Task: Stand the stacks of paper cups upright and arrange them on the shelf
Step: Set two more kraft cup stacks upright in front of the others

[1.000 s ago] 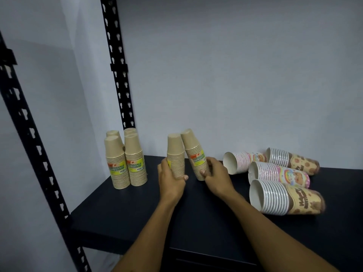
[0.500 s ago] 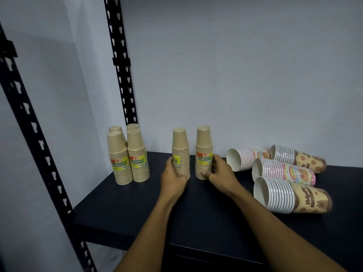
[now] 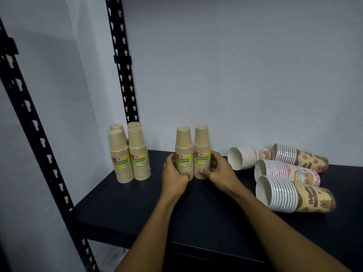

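Two tan paper-cup stacks stand upright and side by side in the middle of the black shelf (image 3: 121,209). My left hand (image 3: 173,176) grips the left stack (image 3: 183,148) near its base. My right hand (image 3: 220,171) grips the right stack (image 3: 202,146) the same way. Several more tan stacks (image 3: 128,154) stand upright in a tight group at the back left corner. Several printed cup stacks lie on their sides at the right: a pink one (image 3: 249,157), a brown-dotted one (image 3: 298,158), a rainbow one (image 3: 286,171) and a large brown one (image 3: 294,196) nearest me.
Black perforated uprights rise at the back left (image 3: 119,61) and front left (image 3: 37,134). A pale wall closes off the back and left of the shelf. Bare shelf surface lies between the tan groups and in front of my hands.
The right tan stack was tilted a second ago and now stands upright. The two held stacks have been drawn together until they touch, and both hands stay around them.
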`<action>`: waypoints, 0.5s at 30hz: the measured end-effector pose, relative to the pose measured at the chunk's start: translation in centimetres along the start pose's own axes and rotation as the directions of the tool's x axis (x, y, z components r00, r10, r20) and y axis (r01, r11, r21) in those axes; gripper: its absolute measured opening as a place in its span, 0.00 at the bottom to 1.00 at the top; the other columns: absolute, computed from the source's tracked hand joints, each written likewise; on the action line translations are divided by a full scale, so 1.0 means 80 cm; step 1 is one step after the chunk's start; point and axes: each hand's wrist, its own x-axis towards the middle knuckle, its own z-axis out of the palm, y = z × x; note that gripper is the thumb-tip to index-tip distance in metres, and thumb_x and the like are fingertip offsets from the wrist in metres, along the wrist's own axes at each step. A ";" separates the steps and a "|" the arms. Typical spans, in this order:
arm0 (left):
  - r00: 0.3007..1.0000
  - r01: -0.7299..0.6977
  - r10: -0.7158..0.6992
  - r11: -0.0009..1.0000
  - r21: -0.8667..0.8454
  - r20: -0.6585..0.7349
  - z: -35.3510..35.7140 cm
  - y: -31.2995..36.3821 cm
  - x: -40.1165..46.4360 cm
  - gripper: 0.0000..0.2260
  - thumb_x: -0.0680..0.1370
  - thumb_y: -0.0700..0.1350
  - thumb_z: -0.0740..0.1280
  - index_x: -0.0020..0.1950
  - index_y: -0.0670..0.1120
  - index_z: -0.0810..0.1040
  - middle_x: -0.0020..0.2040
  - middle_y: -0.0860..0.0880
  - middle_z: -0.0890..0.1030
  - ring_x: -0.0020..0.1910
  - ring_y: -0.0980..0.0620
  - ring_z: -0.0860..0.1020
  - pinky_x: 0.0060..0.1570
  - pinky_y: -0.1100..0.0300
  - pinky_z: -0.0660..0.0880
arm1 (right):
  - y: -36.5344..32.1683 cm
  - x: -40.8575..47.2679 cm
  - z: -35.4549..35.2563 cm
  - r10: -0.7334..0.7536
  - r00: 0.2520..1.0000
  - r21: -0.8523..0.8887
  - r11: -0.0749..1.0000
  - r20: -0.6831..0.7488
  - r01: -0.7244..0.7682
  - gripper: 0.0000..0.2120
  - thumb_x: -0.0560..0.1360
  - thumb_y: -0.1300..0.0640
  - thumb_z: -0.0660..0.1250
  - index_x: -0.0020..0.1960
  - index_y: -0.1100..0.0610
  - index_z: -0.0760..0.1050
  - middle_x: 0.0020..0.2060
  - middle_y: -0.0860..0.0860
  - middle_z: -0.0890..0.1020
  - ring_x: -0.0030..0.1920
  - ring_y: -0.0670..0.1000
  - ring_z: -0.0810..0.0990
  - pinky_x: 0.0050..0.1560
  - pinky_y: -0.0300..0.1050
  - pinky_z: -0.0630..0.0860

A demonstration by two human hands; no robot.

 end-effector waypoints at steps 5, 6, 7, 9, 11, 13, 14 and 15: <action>0.996 0.037 -0.036 0.999 0.004 -0.076 0.001 -0.004 0.002 0.26 0.69 0.35 0.75 0.64 0.44 0.72 0.57 0.50 0.79 0.54 0.54 0.78 0.55 0.60 0.75 | -0.001 -0.001 0.000 -0.015 1.000 0.048 0.999 -0.002 0.015 0.27 0.72 0.66 0.71 0.68 0.55 0.68 0.60 0.49 0.79 0.60 0.45 0.78 0.63 0.47 0.75; 0.995 0.033 -0.032 0.999 0.012 -0.093 0.002 -0.004 0.002 0.25 0.68 0.36 0.76 0.63 0.44 0.73 0.57 0.49 0.80 0.54 0.54 0.78 0.55 0.59 0.76 | -0.001 -0.001 0.000 -0.013 1.000 0.052 0.999 -0.002 0.013 0.26 0.72 0.66 0.71 0.68 0.55 0.69 0.60 0.50 0.80 0.59 0.46 0.79 0.63 0.47 0.75; 0.994 0.032 -0.029 0.999 0.025 -0.104 0.003 -0.004 0.002 0.24 0.68 0.36 0.76 0.62 0.44 0.74 0.56 0.49 0.80 0.53 0.53 0.79 0.55 0.59 0.76 | -0.001 -0.001 0.000 -0.010 1.000 0.054 0.998 -0.003 0.011 0.26 0.72 0.66 0.70 0.68 0.55 0.69 0.60 0.50 0.80 0.59 0.46 0.79 0.62 0.48 0.76; 0.993 0.031 -0.026 0.999 0.044 -0.118 0.004 -0.003 0.003 0.24 0.68 0.37 0.77 0.61 0.44 0.75 0.56 0.48 0.81 0.53 0.53 0.79 0.55 0.57 0.77 | -0.001 -0.002 0.000 -0.011 1.000 0.054 0.998 -0.007 0.012 0.26 0.72 0.66 0.70 0.68 0.55 0.69 0.60 0.50 0.80 0.59 0.47 0.79 0.62 0.48 0.76; 0.992 0.031 -0.025 0.998 0.050 -0.120 0.004 -0.003 0.002 0.23 0.68 0.38 0.77 0.61 0.44 0.75 0.56 0.48 0.81 0.52 0.53 0.78 0.54 0.59 0.76 | -0.002 -0.002 0.001 -0.010 1.000 0.049 0.999 -0.009 0.010 0.26 0.72 0.67 0.70 0.68 0.56 0.69 0.60 0.50 0.79 0.59 0.48 0.79 0.62 0.47 0.76; 0.993 0.034 -0.029 0.998 0.049 -0.115 0.004 -0.001 0.001 0.22 0.68 0.38 0.76 0.61 0.44 0.75 0.56 0.49 0.80 0.50 0.55 0.77 0.51 0.62 0.74 | -0.002 -0.002 0.002 -0.004 1.000 0.050 0.999 -0.009 0.005 0.26 0.73 0.67 0.70 0.69 0.56 0.69 0.61 0.50 0.79 0.60 0.48 0.79 0.62 0.47 0.76; 0.993 0.037 -0.031 0.998 0.048 -0.114 0.004 -0.001 0.001 0.22 0.69 0.38 0.76 0.61 0.44 0.75 0.56 0.48 0.80 0.49 0.55 0.77 0.50 0.63 0.74 | -0.002 -0.002 0.002 0.001 1.000 0.050 0.999 -0.010 -0.001 0.26 0.73 0.67 0.70 0.69 0.56 0.69 0.61 0.50 0.79 0.60 0.48 0.78 0.62 0.47 0.76; 0.993 0.039 -0.033 0.998 0.049 -0.111 0.004 -0.001 0.001 0.22 0.69 0.38 0.76 0.61 0.44 0.75 0.56 0.48 0.80 0.49 0.56 0.77 0.50 0.63 0.73 | -0.002 -0.002 0.002 0.007 1.000 0.050 0.999 -0.013 -0.006 0.26 0.73 0.66 0.70 0.69 0.56 0.69 0.61 0.50 0.79 0.60 0.48 0.78 0.62 0.47 0.76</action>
